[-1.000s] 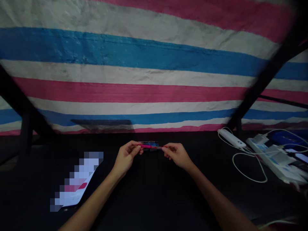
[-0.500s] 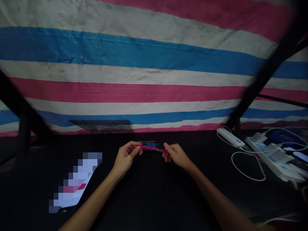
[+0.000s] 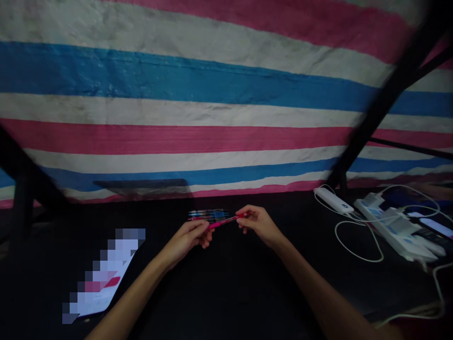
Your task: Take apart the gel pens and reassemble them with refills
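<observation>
pen in hand: a slim, pen-shaped object (image 3: pixel 226 221) with a bright pink section, a see-through middle and a red end is held between both hands, above the middle of the black table; it is slanted, the pink part lower in view, the red end higher.
left hand: the pink part is pinched by the left hand (image 3: pixel 191 235), thumb and forefinger clamped on it, the other fingers curled underneath.
right hand: the red end is gripped by the right hand (image 3: pixel 259 222), thumb and fingertips closed together on it.
pen row: several slim pens with red, blue and dark parts (image 3: pixel 212 215) are laid side by side just beyond the hands; their exact number cannot be told.
table: everything is borne by a matt black tabletop (image 3: pixel 226 297).
lit screen: a flat device with a bright white screen (image 3: pixel 102 295), partly blurred into blocks, is placed near the left forearm.
right side: a white power strip with plugs (image 3: pixel 392 231), a white oblong device (image 3: pixel 333 200) and a looped white cable (image 3: pixel 360 259) are seen well apart from the pens.
backdrop: the far side is closed off by a red, white and blue striped plastic sheet (image 3: pixel 198 139).
</observation>
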`<state>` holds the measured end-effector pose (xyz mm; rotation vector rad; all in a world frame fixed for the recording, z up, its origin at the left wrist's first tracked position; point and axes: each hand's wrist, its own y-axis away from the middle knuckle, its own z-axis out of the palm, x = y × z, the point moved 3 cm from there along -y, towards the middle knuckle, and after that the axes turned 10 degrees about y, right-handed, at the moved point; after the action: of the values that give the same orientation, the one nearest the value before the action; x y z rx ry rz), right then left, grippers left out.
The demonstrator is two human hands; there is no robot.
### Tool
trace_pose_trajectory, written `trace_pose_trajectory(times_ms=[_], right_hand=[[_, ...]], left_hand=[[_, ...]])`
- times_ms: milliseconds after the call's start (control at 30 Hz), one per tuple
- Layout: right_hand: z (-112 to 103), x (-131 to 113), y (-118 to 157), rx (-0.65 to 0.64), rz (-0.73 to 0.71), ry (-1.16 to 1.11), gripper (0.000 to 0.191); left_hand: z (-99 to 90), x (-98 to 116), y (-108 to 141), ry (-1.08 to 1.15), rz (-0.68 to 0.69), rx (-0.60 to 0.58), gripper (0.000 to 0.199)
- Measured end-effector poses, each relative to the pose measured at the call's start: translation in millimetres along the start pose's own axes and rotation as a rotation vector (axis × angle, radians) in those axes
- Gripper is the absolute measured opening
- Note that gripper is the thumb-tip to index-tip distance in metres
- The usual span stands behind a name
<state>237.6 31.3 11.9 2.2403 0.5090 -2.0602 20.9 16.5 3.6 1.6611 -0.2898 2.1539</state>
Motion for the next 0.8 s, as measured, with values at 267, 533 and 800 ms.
trace_pose_trajectory(times_ms=[267,533,800], right_hand=[[3.9,-0.6,-0.6,0.027,0.047,-0.186,0.024],[11.1,10.3,-0.4,0.233,0.013,-0.190,0.021],[15.6,8.3,4.5,0.306,0.204,-0.285,0.024]], left_hand=[[13.7,-7.0,4.0,-0.448,-0.035,-0.150,0.039],[22.7,-1.3,6.1,-0.923,0.289,0.079,0.032],[26.9,1.6,13.0,-1.336,0.616,0.201,0.024]])
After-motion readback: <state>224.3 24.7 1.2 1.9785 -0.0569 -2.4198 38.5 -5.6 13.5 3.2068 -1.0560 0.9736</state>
